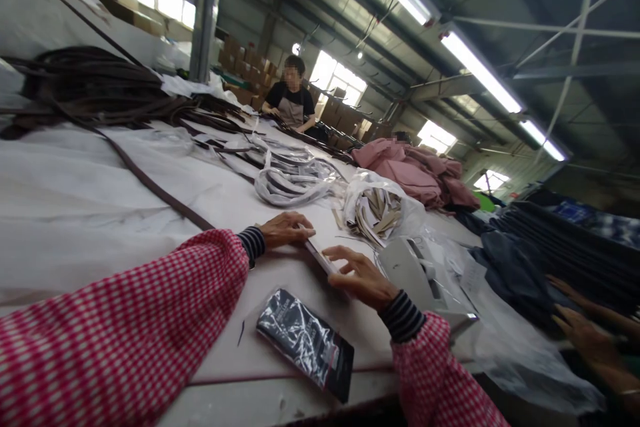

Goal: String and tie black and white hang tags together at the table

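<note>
Bright fluorescent tubes [480, 70] overhead and blown-out windows [337, 77] beyond them light the hall evenly. Shadows below the tubes stay soft; the wide lens tilts and bends everything towards the edges.
</note>
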`<state>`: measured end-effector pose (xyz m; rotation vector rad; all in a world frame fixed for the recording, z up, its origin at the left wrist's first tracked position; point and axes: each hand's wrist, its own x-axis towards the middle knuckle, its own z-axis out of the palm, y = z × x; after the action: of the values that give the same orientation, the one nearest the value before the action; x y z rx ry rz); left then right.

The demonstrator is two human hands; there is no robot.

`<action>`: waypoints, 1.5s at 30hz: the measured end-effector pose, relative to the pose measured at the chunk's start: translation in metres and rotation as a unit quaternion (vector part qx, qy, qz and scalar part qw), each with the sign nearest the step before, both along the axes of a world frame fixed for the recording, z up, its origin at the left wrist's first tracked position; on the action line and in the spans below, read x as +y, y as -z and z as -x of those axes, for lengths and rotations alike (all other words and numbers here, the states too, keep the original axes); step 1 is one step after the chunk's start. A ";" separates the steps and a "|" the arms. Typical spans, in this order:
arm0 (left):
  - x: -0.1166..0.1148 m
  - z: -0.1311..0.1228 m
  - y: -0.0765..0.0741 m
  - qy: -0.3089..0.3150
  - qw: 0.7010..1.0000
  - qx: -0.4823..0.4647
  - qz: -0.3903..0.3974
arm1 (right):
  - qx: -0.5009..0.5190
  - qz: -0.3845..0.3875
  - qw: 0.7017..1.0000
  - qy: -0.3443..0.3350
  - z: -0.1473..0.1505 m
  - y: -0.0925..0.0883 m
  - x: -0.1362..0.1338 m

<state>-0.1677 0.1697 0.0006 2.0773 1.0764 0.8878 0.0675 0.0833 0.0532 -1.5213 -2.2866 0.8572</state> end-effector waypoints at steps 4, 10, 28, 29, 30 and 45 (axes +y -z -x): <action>-0.002 0.000 -0.001 -0.008 0.997 -0.075 0.009 | 0.157 0.060 0.984 -0.065 -0.022 -0.007 0.015; 0.004 -0.008 0.018 -0.036 0.990 -0.137 -0.012 | 0.175 0.054 0.980 -0.078 -0.028 -0.009 0.017; 0.005 -0.014 0.021 -0.028 0.981 -0.187 0.041 | -0.065 -0.267 0.959 0.063 -0.017 0.017 -0.003; 0.004 -0.014 0.020 -0.026 0.981 -0.185 0.045 | -0.095 -0.276 0.954 0.064 -0.016 0.018 -0.004; 0.003 -0.014 0.019 -0.020 0.982 -0.182 0.049 | -0.123 -0.280 0.950 0.066 -0.015 0.020 -0.004; -0.002 -0.016 0.012 -0.039 0.983 -0.173 0.044 | -0.152 -0.248 0.953 0.079 -0.017 0.016 0.001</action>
<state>-0.1518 0.1672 -0.0117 1.7356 0.9929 1.1675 0.0844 0.0844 0.0376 -1.6413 -2.2948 -0.0112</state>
